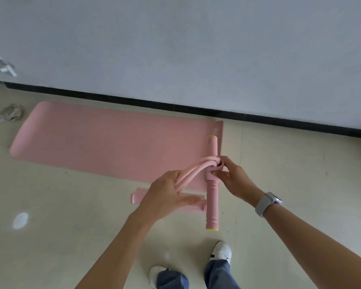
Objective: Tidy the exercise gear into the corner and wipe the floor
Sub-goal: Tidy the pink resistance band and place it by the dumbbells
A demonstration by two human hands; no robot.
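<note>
A pink pedal resistance puller hangs in the air between my hands. Its long foam handle bar (212, 202) with yellow end caps points away from me. My right hand (232, 179) pinches the bar's middle where the pink rubber tubes (193, 170) loop around it. My left hand (167, 196) grips the bundled tubes, partly hiding the puller's pink foot pedal (136, 198) below. A pink yoga mat (104, 140) lies flat on the floor by the wall. A crumpled grey cloth (7, 113) lies on the floor at the far left.
A white wall with a black baseboard (175, 106) runs across behind the mat. The floor (71, 226) is pale beige tile with a bright light spot at left. My feet in white shoes (222, 251) and blue jeans stand just below the puller.
</note>
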